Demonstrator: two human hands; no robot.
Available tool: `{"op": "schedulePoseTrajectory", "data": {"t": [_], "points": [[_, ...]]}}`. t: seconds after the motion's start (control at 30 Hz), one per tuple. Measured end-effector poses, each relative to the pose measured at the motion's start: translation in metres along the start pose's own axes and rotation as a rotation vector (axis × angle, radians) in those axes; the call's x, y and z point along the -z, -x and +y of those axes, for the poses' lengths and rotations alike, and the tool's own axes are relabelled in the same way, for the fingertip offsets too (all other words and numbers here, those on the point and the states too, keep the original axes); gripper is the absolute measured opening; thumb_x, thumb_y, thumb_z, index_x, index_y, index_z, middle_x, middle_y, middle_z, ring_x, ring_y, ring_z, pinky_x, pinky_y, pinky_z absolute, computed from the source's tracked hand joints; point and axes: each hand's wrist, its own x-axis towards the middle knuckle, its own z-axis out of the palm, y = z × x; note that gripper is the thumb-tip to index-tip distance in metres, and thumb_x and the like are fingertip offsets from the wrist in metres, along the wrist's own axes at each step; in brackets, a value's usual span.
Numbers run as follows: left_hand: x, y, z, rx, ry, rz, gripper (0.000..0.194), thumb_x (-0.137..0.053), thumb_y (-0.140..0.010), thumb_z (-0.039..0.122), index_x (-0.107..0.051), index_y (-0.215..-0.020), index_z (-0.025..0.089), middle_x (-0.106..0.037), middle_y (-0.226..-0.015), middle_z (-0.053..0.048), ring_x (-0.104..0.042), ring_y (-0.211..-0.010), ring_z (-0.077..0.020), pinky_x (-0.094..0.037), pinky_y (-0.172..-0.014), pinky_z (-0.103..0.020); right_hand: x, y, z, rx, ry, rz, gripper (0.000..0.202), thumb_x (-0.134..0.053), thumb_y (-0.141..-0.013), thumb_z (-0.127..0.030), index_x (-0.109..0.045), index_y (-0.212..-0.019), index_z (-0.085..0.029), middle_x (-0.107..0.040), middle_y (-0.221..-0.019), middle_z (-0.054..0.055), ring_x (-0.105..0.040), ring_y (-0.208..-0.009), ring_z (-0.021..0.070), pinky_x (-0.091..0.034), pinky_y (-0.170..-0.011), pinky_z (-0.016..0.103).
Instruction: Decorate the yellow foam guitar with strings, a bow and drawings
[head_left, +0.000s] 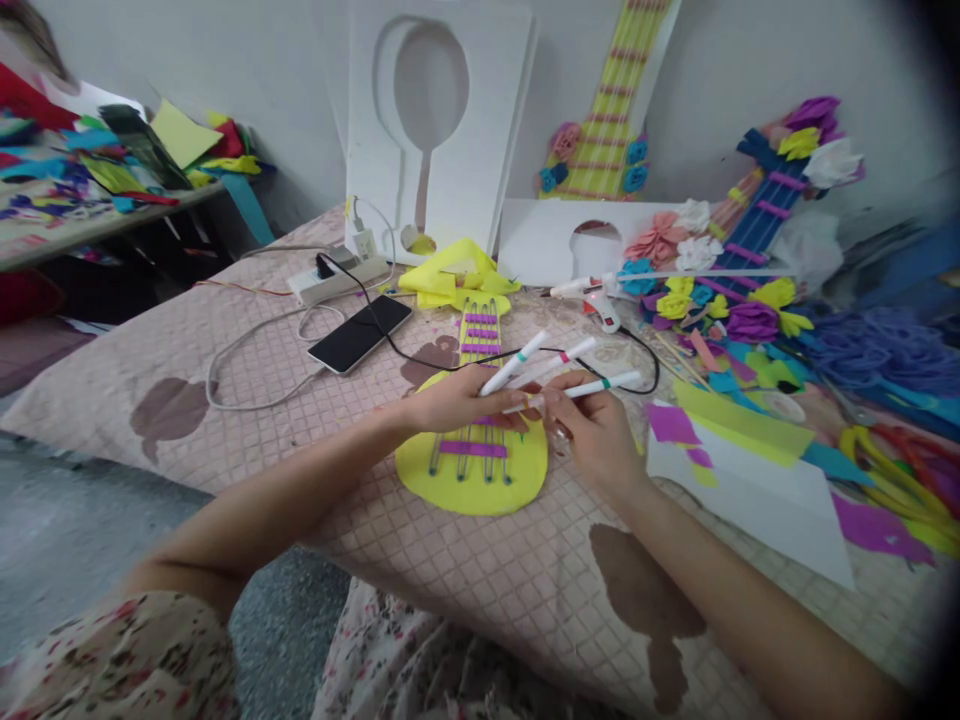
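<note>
Over a yellow guitar-shaped craft piece (420,478) with grey strings and purple strips, my two hands are close together. My left hand (457,400) is closed on a white marker with a green band (515,362). A white marker with a red band (566,360) sticks up between the hands; which hand grips it I cannot tell. In my right hand (600,435), the fingers pinch another green-banded white marker (611,382), its end pointing to the right. Clear plastic (559,433) shows by the right fingers, too blurred to make out fully.
A phone (361,335) on a cable and a power strip (337,280) lie to the left. Behind are yellow paper (454,272), a glue gun (600,300) and white cut-out boards (442,190). Paper flowers (679,250), a white sheet (750,510) and scissors (892,470) occupy the right.
</note>
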Motion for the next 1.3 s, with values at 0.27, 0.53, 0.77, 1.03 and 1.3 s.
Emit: {"op": "schedulePoseTrajectory", "data": {"t": [0.27, 0.53, 0.77, 1.03, 1.3], "points": [[0.007, 0.000, 0.000, -0.079, -0.189, 0.147, 0.026, -0.049, -0.091, 0.030, -0.060, -0.077, 0.012, -0.053, -0.059, 0.002, -0.045, -0.050, -0.0054, -0.040, -0.048, -0.017, 0.003, -0.002, 0.000, 0.062, 0.047, -0.035, 0.020, -0.068, -0.081, -0.037, -0.057, -0.086, -0.021, -0.056, -0.067, -0.005, -0.048, -0.051, 0.0068, -0.039, -0.049, 0.022], [0.007, 0.000, -0.002, 0.082, 0.199, 0.045, 0.021, -0.048, -0.092, 0.028, -0.056, -0.102, 0.010, -0.069, -0.086, -0.009, -0.059, -0.061, -0.0074, -0.048, -0.058, -0.020, 0.012, 0.003, 0.000, 0.036, 0.181, -0.012, 0.025, -0.064, -0.082, -0.044, -0.059, -0.086, -0.020, -0.055, -0.064, -0.003, -0.046, -0.048, 0.0075, -0.037, -0.044, 0.021], [0.010, -0.001, 0.002, 0.113, 0.245, 0.142, 0.018, -0.049, -0.090, 0.023, -0.057, -0.099, 0.010, -0.065, -0.076, -0.004, -0.048, -0.052, -0.0047, -0.036, -0.048, -0.018, 0.029, -0.002, 0.000, 0.001, 0.324, 0.048, 0.039, -0.052, -0.089, -0.049, -0.052, -0.065, -0.019, -0.040, -0.046, -0.006, -0.036, -0.041, 0.0073, -0.028, -0.041, 0.022], [0.006, 0.001, -0.004, 0.158, 0.514, 0.039, 0.031, -0.055, -0.088, 0.045, -0.047, -0.080, 0.016, -0.039, -0.052, 0.008, -0.035, -0.039, -0.0047, -0.027, -0.039, -0.018, 0.003, -0.025, -0.014, -0.046, 0.010, -0.144, 0.041, -0.064, -0.081, -0.045, -0.056, -0.112, -0.020, -0.048, -0.066, -0.006, -0.040, -0.048, 0.0066, -0.033, -0.045, 0.022], [0.014, -0.004, 0.007, 0.021, 0.126, 0.159, 0.042, -0.047, -0.090, 0.053, -0.050, -0.074, 0.014, -0.051, -0.057, 0.002, -0.051, -0.051, -0.0092, -0.040, -0.051, -0.021, -0.013, -0.044, -0.026, 0.006, -0.049, -0.261, 0.034, -0.063, -0.082, -0.045, -0.060, -0.105, -0.021, -0.051, -0.068, -0.005, -0.042, -0.050, 0.0063, -0.036, -0.049, 0.022]]}}
